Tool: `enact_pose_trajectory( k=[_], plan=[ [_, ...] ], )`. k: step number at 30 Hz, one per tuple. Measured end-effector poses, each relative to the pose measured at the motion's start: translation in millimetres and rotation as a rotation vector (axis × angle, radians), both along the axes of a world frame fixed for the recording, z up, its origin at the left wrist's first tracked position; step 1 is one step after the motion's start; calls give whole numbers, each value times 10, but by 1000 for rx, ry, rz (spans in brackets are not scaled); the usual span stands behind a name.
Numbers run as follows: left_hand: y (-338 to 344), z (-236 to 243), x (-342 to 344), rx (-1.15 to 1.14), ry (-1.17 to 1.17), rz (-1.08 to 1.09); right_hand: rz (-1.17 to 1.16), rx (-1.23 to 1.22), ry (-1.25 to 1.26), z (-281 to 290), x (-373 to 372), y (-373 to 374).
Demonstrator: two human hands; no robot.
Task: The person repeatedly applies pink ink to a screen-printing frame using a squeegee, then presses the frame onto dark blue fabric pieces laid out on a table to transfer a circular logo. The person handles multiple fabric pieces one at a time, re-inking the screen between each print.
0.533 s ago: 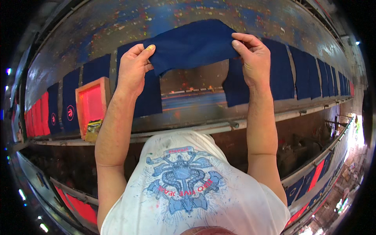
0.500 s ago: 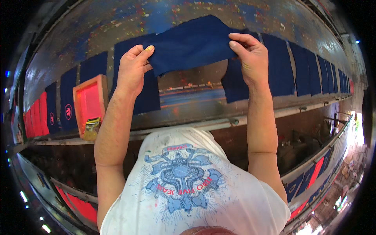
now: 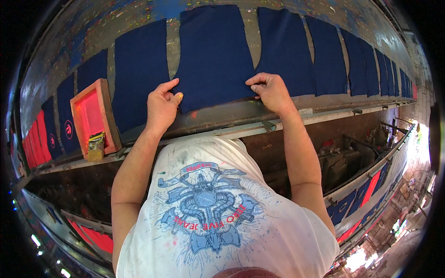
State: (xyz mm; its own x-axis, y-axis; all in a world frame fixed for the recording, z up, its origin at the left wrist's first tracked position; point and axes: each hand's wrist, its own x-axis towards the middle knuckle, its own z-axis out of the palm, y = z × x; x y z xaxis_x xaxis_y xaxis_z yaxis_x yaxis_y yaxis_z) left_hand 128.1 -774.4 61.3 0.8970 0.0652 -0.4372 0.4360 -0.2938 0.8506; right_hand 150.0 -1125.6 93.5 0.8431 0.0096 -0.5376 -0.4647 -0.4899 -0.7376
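The navy fabric piece (image 3: pixel 214 53) lies spread on the long worktable between other navy pieces. My left hand (image 3: pixel 162 103) is at its lower left edge, index finger and thumb apart. My right hand (image 3: pixel 271 92) pinches its lower right corner. Immediately left lies another navy piece (image 3: pixel 139 69); to the right is a similar one (image 3: pixel 285 51). A wooden-framed screen with pink mesh (image 3: pixel 91 111) rests farther left, a yellowish squeegee-like tool (image 3: pixel 96 146) at its lower end.
Red pieces (image 3: pixel 36 139) lie at the table's far left; navy pieces continue along it to the right. A metal rail with short pegs (image 3: pixel 313 117) runs along the near edge. Behind me, a second table (image 3: pixel 348 200) holds red and navy pieces.
The navy piece held up in the air has come down flat onto the table, filling the gap in the row. Both hands moved lower, and the left one's fingers loosened.
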Motion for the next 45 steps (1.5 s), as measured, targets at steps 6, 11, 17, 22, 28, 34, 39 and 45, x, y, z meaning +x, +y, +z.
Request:
enact_pose_trajectory(
  k=[6, 11, 17, 22, 28, 34, 39, 45],
  plan=[
    [-7, -31, -218, 119, -163, -86, 73, -117, 3, -19, -109, -4],
    [-2, -44, -293, 130, -200, -98, 101, -209, -2, 21, -140, -27],
    [-51, -118, -339, 154, -231, -99, 149, -310, -54, 51, -179, -1],
    [60, -12, -400, 183, -358, -123, 213, -469, -245, 72, -242, -31],
    [1069, 461, -625, 802, -531, -499, 139, -450, -605, 236, -359, 37],
    [1503, 477, -589, 1230, -417, -891, 425, -265, -814, 136, -534, 886],
    [1449, 393, -490, 1261, -396, -1071, 751, -335, -984, -47, -467, 1727],
    [1584, 435, -290, 1046, -445, -790, 878, -496, -1005, -61, -376, 2223]
  ],
)
